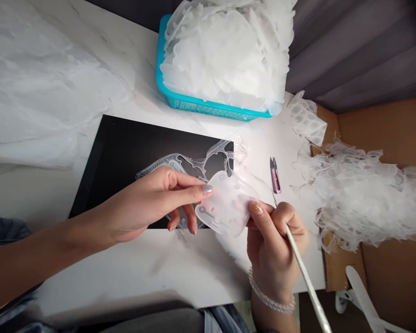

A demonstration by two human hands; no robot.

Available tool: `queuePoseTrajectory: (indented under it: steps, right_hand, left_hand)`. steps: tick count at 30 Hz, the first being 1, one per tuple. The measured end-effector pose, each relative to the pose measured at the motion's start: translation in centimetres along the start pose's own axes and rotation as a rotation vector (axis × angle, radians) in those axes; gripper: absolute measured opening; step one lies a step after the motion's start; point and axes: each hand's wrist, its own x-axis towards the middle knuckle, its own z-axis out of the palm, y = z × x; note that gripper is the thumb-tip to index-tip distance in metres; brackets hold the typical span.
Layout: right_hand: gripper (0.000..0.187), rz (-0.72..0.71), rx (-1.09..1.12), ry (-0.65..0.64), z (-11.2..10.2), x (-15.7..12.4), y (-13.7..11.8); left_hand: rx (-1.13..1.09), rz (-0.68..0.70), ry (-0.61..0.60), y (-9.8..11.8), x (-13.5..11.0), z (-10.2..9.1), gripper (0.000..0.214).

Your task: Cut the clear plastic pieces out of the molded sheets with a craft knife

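Note:
My left hand (152, 203) pinches the left edge of a translucent silicone piece (229, 206) over the black mat (125, 152). My right hand (273, 236) grips the same piece on its right side with thumb and forefinger, and also holds a thin white stick-like tool (307, 277) that runs down toward the bottom of the view. Thin torn silicone trim (208, 157) trails from the piece across the mat. A bead bracelet (268, 298) circles my right wrist.
A teal basket (194, 104) heaped with translucent pieces stands at the back. Small pink snips (275, 175) lie right of the mat. A pile of white trim scraps (364, 199) fills a cardboard box at right. White sheeting (38, 92) lies at left.

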Motion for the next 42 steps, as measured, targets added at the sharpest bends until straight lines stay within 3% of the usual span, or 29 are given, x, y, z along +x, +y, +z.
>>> queuePoseTrajectory:
  steps: [6, 12, 16, 18, 21, 23, 25, 27, 29, 31, 33, 37, 40, 42]
  right_hand:
    - [0.05, 0.011, 0.008, -0.015, 0.1, 0.1, -0.2]
    - [0.05, 0.05, 0.075, -0.134, 0.4, 0.2, 0.1]
    - [0.051, 0.045, 0.02, -0.081, -0.8, 1.7, -0.4]
    - [0.049, -0.06, -0.081, 0.046, -2.0, 4.3, -1.2]
    - [0.048, -0.419, -0.306, 0.313, -3.1, 10.8, -3.9]
    - [0.047, -0.718, -0.421, 0.471, -2.3, 15.7, -6.2]
    - [0.043, -0.905, -0.459, 0.525, -0.2, 20.2, -7.9]
    - [0.031, -0.941, -0.486, 0.379, 3.2, 23.4, -8.4]
    - [0.02, -0.938, -0.585, 0.062, 6.8, 25.0, -7.6]
    - [0.006, -0.939, -0.653, -0.133, 9.8, 25.2, -6.1]
    - [0.004, -0.933, -0.695, -0.233, 11.4, 24.7, -5.0]
    - [0.005, -0.878, -0.716, -0.274, 11.2, 23.4, -6.0]
    - [0.005, -0.812, -0.695, -0.173, 8.9, 22.0, -7.4]
    - [0.009, -0.74, -0.712, -0.097, 6.6, 20.5, -7.2]
  left_hand:
    - [-0.02, 0.007, -0.003, -0.1, -0.2, 0.0, 0.029]
    - [-0.008, 0.011, 0.005, -0.2, 0.1, -0.1, 0.029]
    - [-0.029, 0.037, 0.164, 0.0, 0.0, -0.4, 0.038]
    - [-0.067, 0.048, 0.23, 0.3, -0.2, -0.6, 0.045]
    - [-0.09, 0.126, 0.226, 0.6, -0.6, -0.9, 0.047]
    - [-0.092, 0.186, 0.201, 0.8, -0.9, -1.0, 0.049]
    - [-0.093, 0.219, 0.179, 1.0, -1.4, -1.0, 0.051]
    - [-0.091, 0.236, 0.169, 1.2, -1.9, -0.8, 0.05]
    - [-0.087, 0.262, 0.17, 1.4, -2.4, -0.7, 0.048]
    - [-0.086, 0.303, 0.174, 1.9, -3.2, -0.7, 0.046]
    - [-0.088, 0.355, 0.168, 2.4, -4.0, -0.9, 0.044]
    - [-0.075, 0.468, 0.155, 3.8, -5.8, -1.7, 0.039]
    - [0.002, 0.543, 0.2, 4.6, -6.2, -2.9, 0.035]
    - [0.173, 0.601, 0.278, 4.7, -5.7, -4.0, 0.036]
